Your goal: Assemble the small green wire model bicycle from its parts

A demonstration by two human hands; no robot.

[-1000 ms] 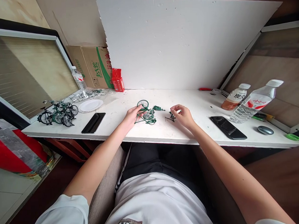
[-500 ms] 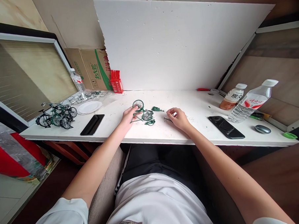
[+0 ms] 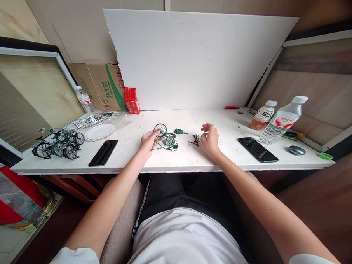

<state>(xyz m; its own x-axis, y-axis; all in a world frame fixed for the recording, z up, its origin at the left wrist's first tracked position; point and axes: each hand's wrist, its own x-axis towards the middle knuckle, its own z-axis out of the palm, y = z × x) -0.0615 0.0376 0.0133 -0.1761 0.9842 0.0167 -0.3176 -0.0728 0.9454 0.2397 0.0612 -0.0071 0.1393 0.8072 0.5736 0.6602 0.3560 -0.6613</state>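
Note:
My left hand is closed on a green model bicycle, its fingers at the spoked wheel and frame. The bicycle lies tilted just above or on the white table; I cannot tell which. My right hand is at the right of some small dark parts. Its fingers are curled together, and a speck of green shows by the fingertips, too small to name. Behind the bicycle lies a small green part with a thin dark end.
Several assembled model bicycles stand at the left, near a white plate and a black phone. Another phone, two bottles, one a large water bottle, and a mouse are at the right. A white board leans behind.
My right hand has lifted off the small dark parts and shifted slightly right, uncovering them. The bicycle in my left hand has turned a little. The whole view has shifted.

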